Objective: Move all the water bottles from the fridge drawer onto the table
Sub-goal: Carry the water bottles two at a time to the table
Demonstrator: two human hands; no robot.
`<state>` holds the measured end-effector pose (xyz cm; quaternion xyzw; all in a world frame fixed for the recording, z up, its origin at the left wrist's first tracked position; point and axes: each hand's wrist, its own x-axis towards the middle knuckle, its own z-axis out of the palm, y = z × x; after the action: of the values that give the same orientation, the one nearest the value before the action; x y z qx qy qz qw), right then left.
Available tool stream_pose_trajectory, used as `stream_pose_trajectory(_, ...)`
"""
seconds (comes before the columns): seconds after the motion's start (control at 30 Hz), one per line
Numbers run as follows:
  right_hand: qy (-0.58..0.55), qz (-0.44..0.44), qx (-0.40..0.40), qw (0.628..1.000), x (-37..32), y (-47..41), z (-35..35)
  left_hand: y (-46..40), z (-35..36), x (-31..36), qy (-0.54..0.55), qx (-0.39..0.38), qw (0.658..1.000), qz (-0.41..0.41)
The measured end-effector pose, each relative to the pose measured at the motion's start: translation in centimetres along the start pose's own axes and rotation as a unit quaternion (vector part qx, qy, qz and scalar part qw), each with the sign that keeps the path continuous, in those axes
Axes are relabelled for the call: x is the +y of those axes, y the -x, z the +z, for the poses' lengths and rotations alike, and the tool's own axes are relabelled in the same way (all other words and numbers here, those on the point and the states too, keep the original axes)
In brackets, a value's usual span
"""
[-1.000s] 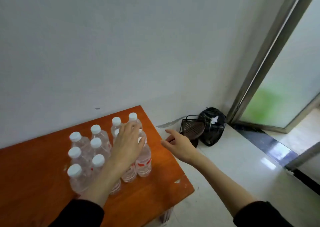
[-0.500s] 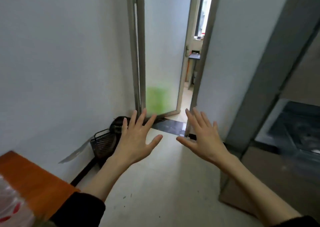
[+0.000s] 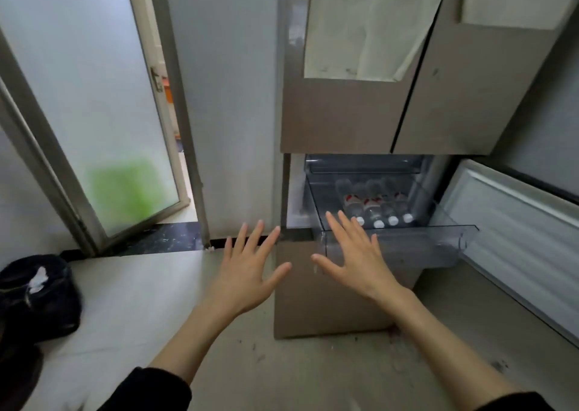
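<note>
The left hand point(image 3: 247, 272) and right hand point(image 3: 357, 261) hover empty, fingers spread wide. Four water bottles point(image 3: 374, 205) lie side by side in the drawer point(image 3: 398, 247), caps toward its front edge. Probably full, heavyish and smooth; best gripped around the body.

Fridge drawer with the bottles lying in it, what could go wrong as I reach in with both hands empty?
The water bottles lie packed side by side with caps toward you, so pulling one may roll its neighbours. The clear drawer juts out over the floor, and leaning on its front lip could strain it. The open fridge door stands close to your right hand; a wide swing might hit it. Your left hand is further out.
</note>
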<state>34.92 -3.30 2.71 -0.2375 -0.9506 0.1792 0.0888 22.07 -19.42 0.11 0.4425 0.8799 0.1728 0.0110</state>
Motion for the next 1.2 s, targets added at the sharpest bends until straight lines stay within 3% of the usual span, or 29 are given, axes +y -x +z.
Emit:
stream_pose_trajectory(0.33, 0.003, 0.103, 0.010, 0.995, 15.3, -10.2, -2.2, -18.3, 8.4, 7.3, 0.043, -0.042, 0.996, 0.068)
stream_pose_trajectory(0.47, 0.022, 0.147, -0.052, 0.987, 20.8, -16.2, -2.4, -25.1, 11.8, 9.4, 0.018, -0.121, 0.990, 0.073)
stream_pose_trajectory(0.7, -0.051, 0.235, -0.163, 0.957, 29.2, -23.5, -1.0, -34.8, 19.1, 12.7, 0.035, -0.224, 0.974, 0.024)
stream_pose_trajectory(0.83, -0.075, 0.286, -0.215, 0.931, 32.9, -26.4, 1.5, -37.8, 23.8, 13.7, 0.105, -0.264, 0.956, -0.068)
stream_pose_trajectory(1.03, -0.089, 0.292, -0.259, 0.916, 35.5, -29.7, 4.8, -40.7, 28.3, 15.5, 0.167, -0.241, 0.926, -0.239)
stream_pose_trajectory(1.2, -0.061, 0.270, -0.270, 0.922, 36.5, -30.8, 6.3, -42.2, 29.9, 16.0, 0.375, -0.185, 0.812, -0.408)
